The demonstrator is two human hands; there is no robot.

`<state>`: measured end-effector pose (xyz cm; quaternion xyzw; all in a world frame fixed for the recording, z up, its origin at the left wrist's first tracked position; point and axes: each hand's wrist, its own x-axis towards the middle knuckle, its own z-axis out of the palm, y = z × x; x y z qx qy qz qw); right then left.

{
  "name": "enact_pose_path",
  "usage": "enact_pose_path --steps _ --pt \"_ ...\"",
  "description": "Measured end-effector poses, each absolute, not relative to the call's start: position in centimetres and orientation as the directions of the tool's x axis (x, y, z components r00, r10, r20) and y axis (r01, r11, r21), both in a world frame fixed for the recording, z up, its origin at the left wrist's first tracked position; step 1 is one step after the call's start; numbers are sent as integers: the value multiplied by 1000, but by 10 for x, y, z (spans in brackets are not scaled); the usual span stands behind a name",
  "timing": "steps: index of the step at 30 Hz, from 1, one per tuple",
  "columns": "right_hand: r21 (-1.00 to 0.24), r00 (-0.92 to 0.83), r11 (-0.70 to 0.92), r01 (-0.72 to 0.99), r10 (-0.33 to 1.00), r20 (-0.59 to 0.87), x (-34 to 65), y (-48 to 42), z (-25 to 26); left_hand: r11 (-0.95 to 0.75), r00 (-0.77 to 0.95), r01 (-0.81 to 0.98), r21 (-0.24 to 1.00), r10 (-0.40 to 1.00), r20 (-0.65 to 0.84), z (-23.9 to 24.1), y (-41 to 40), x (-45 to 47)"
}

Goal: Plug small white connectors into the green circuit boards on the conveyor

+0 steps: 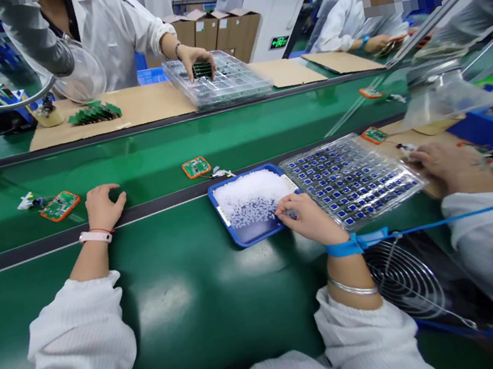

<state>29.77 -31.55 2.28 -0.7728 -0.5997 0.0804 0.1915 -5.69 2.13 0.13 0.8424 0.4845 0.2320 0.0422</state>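
My left hand [103, 207] rests on the green belt's near edge, fingers curled downward, empty as far as I can see, just right of a green circuit board in an orange frame [60, 205]. My right hand [307, 217] reaches into a blue tray [241, 237] full of small clear white parts [252, 195], fingertips pinched among them; what they hold is too small to make out. A blue strap circles my right wrist. A clear blister tray of small blue parts [350, 180] lies just right of the blue tray.
Another framed board [196, 167] lies on the belt. A co-worker's hands [441, 161] work at my right. Across the belt a person's hand [196, 59] rests on a clear tray [220, 82], beside stacked green boards [94, 113]. A wire fan guard [404, 278] sits near my right elbow.
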Motion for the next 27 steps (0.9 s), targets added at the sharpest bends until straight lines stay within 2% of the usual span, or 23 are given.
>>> enact_pose_path --steps 4,10,16,23,27 --pt "-393 269 -211 895 958 97 295 -314 22 -524 420 800 293 837 349 2 20 -56" --pt "-327 311 -258 909 943 121 298 -315 21 -534 432 789 304 833 345 2 20 -57" --pt "-344 292 -243 907 951 97 294 -314 22 -537 438 783 315 835 335 6 18 -49" --pt "-372 260 -196 907 957 131 293 -314 26 -692 623 649 315 722 302 10 -2 12" --pt "-366 266 -209 907 957 114 293 -315 26 -722 698 621 304 686 203 7 3 43"
